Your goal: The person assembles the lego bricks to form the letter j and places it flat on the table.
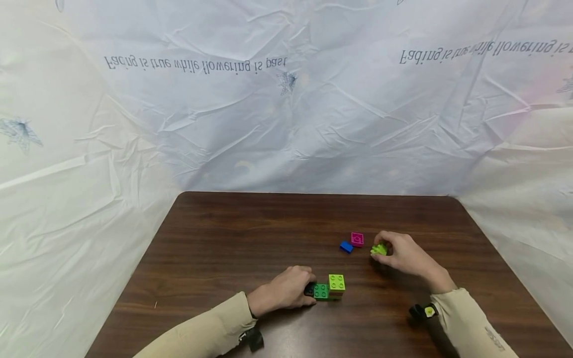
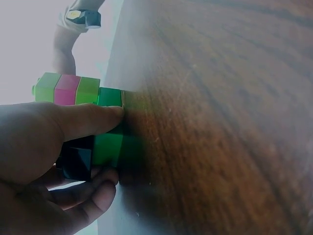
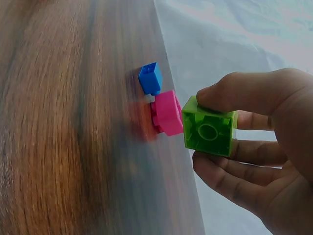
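Observation:
My left hand grips the left end of a brick build standing on the table, thumb on one side and fingers on the other. The build has a black brick at that end, green bricks low down, and at its right a stack of lime, pink and lime bricks. Off to the right, my right hand pinches a loose lime-green brick between thumb and fingers. Its hollow underside faces the right wrist camera.
A magenta brick lies hollow side up just left of the right hand, with a small blue brick close beside it. Brown wood-grain table spreads around them. White printed sheeting hangs behind and along both sides.

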A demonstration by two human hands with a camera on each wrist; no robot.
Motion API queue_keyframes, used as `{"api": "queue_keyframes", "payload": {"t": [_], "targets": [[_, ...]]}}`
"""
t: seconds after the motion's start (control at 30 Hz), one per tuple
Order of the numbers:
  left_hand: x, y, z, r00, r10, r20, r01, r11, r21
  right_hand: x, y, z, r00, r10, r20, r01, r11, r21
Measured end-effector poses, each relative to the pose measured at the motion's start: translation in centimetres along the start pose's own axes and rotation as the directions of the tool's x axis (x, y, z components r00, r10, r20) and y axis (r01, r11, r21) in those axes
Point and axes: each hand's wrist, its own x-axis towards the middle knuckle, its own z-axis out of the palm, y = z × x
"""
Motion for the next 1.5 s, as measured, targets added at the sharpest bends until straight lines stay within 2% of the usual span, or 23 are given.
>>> {"api": "queue_keyframes", "payload": {"t": [0.2, 0.4, 0.73, 0.97, 1.13, 1.3, 1.5], "targets": [[0.0, 0.0, 0.0, 1.000, 0.000, 0.001, 0.000, 1.000, -0.007, -0.1, -0.8, 0.0, 0.999, -0.019, -0.051, 0.018, 1.000, -0.016], [-0.1, 0.1, 0.0, 1.000, 0.002, 0.001, -0.002, 1.000, -0.006, -0.2, -1.4, 0.1, 0.997, -0.025, -0.069, 0.024, 1.000, -0.016], [0.0, 0.1, 0.0, 1.000, -0.005, 0.005, 0.005, 1.000, 0.003, -0.4, -2.5, 0.0, 0.990, -0.084, -0.111, 0.087, 0.996, 0.017], [0.1, 0.1, 0.0, 1.000, -0.003, 0.006, 0.003, 1.000, 0.002, -0.5, -3.5, 0.0, 0.976, -0.156, -0.153, 0.167, 0.984, 0.063], [0.1, 0.1, 0.0, 1.000, -0.004, 0.009, 0.004, 1.000, 0.001, -0.5, -4.4, 0.2, 0.967, -0.215, -0.138, 0.229, 0.969, 0.094], [0.1, 0.1, 0.0, 1.000, -0.007, 0.010, 0.007, 1.000, 0.000, -0.5, -5.1, 0.5, 0.945, -0.300, -0.128, 0.312, 0.946, 0.091], [0.0, 0.2, -0.1, 1.000, -0.006, 0.012, 0.006, 1.000, 0.001, -0.4, -5.6, 0.9, 0.931, -0.340, -0.132, 0.354, 0.929, 0.107]]}}
